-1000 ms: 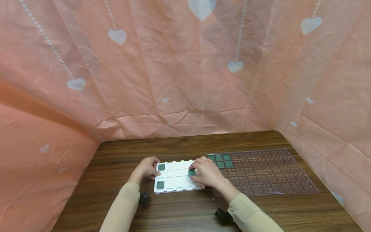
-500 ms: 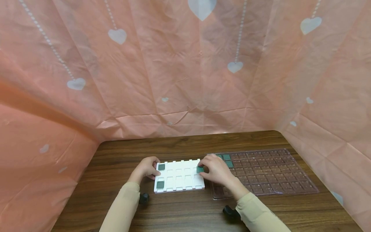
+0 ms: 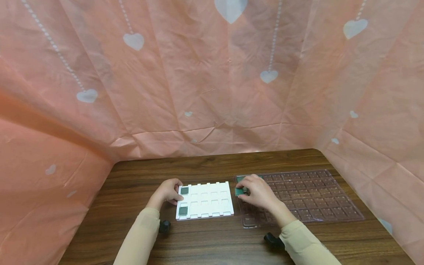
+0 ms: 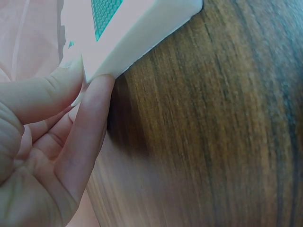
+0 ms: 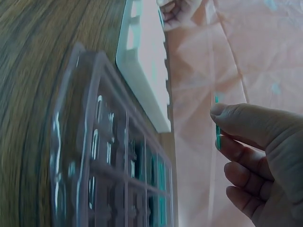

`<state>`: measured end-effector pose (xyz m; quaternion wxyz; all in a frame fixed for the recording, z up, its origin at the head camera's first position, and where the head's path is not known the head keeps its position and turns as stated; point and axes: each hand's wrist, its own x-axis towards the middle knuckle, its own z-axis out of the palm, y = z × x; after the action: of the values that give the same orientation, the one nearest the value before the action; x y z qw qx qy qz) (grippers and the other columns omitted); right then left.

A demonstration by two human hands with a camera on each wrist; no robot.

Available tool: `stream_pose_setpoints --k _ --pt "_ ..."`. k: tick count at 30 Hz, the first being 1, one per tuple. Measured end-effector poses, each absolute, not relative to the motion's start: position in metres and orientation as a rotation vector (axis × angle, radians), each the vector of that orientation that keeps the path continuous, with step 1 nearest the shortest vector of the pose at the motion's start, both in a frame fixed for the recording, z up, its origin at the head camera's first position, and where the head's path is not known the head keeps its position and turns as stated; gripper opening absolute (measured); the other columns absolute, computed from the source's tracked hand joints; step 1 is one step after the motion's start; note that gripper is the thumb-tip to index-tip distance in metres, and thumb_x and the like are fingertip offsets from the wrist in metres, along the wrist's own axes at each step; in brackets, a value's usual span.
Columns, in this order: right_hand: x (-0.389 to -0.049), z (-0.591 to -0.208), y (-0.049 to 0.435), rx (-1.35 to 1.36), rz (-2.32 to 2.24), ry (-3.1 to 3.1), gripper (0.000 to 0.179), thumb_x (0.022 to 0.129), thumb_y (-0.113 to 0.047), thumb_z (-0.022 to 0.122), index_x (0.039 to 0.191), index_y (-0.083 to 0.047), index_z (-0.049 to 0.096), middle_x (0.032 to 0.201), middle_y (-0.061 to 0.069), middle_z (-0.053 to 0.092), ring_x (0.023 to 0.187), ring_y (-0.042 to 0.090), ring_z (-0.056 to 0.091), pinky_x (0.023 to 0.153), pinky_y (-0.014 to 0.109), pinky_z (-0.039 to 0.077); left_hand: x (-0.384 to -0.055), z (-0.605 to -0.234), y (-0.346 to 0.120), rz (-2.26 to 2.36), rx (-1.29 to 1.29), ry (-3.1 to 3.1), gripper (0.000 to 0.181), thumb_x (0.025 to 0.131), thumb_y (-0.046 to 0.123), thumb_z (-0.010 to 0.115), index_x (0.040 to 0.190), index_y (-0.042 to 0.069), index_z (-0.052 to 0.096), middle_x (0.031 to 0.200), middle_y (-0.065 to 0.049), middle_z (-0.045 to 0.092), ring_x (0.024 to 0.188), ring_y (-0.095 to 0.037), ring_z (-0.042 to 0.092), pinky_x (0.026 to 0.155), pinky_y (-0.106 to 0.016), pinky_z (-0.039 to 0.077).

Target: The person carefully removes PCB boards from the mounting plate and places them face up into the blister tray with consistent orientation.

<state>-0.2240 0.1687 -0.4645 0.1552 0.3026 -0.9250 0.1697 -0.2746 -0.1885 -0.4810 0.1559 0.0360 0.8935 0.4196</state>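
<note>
My left hand pinches the left edge of a white compartment tray between thumb and fingers. Two green square chips sit in that tray, an upper one and a lower one, both in its left column. Between the thumb and fingers of my right hand is a thin green square chip, seen edge-on as a green sliver in the right wrist view. This hand hovers above the left end of a clear plastic tray and hides most of the green chips lying there.
The clear tray stands just right of the white one, with a narrow strip of wooden table between them. Black wrist mounts, left and right, hang at the wrists. A pink curtain encloses the table's back and sides.
My right hand has moved right, carrying the green chip from above the white tray to the clear tray's left end. My left hand and the white tray have stayed in place.
</note>
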Motion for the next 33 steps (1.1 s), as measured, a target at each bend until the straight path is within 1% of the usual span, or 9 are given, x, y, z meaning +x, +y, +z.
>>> stream_pose_setpoints --k 7,13,24,33 --pt "-0.225 -0.463 0.184 0.838 0.491 -2.674 0.025 0.078 -0.022 0.085 0.099 -0.014 0.075 0.100 0.000 0.069 0.094 0.023 0.059 0.080 0.044 0.053 -0.275 -0.481 -0.189 1.194 0.101 2.555 0.048 0.070 -0.014 0.081 0.113 -0.005 0.061 0.082 -0.012 0.049 0.064 -0.021 0.057 0.051 -0.033 0.060" --pt "-0.226 -0.463 0.195 0.811 0.487 -2.677 0.028 0.076 -0.022 0.087 0.099 -0.014 0.074 0.100 0.001 0.069 0.094 0.025 0.060 0.081 0.047 0.053 -0.275 -0.480 -0.189 1.198 0.089 2.549 0.048 0.070 -0.013 0.081 0.113 -0.005 0.061 0.082 -0.012 0.049 0.065 -0.022 0.057 0.051 -0.033 0.061" --pt "-0.224 -0.466 0.205 0.822 0.463 -2.696 0.027 0.076 -0.021 0.086 0.099 -0.013 0.074 0.098 0.001 0.069 0.093 0.024 0.059 0.081 0.046 0.053 -0.273 -0.480 -0.188 1.203 0.086 2.552 0.048 0.070 -0.015 0.081 0.113 -0.005 0.061 0.081 -0.012 0.050 0.064 -0.021 0.056 0.051 -0.033 0.060" --pt "-0.225 -0.472 0.213 0.836 0.421 -2.711 0.027 0.076 -0.021 0.086 0.098 -0.011 0.075 0.099 0.005 0.069 0.092 0.026 0.061 0.082 0.047 0.054 -0.273 -0.480 -0.188 1.207 0.097 2.555 0.048 0.070 -0.015 0.081 0.113 -0.005 0.061 0.080 -0.012 0.050 0.063 -0.021 0.056 0.051 -0.033 0.060"
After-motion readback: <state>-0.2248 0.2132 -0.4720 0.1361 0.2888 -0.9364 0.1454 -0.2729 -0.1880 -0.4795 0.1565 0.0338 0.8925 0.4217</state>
